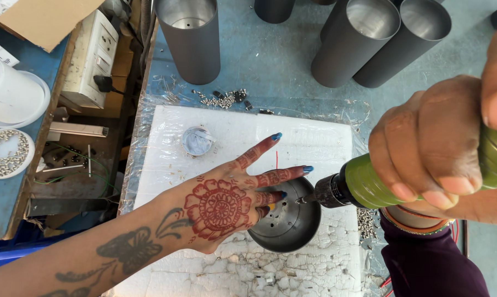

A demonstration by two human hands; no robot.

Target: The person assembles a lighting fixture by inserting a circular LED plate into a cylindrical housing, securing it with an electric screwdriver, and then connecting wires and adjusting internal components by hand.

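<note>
Cylinder: a dark grey metal cylinder (286, 220) stands upright on the white foam sheet (243, 137), near the middle of the scene, its open mouth facing the camera.
Left hand: the left hand (221, 206) lies flat over the cylinder's left rim, fingers spread apart, two fingertips reaching over the mouth; it presses down and grips nothing.
Right hand: the right hand (441, 148) is clamped round the green drill (369, 181), at the right of the scene.
Drill axis: roughly level, running right to left; the bit tip (301, 201) sits at the cylinder's right rim.
Key relation: bit tip and left fingertips lie just beside each other across the mouth.
Farther off: more grey cylinders (191, 38) and loose screws (224, 100).
</note>
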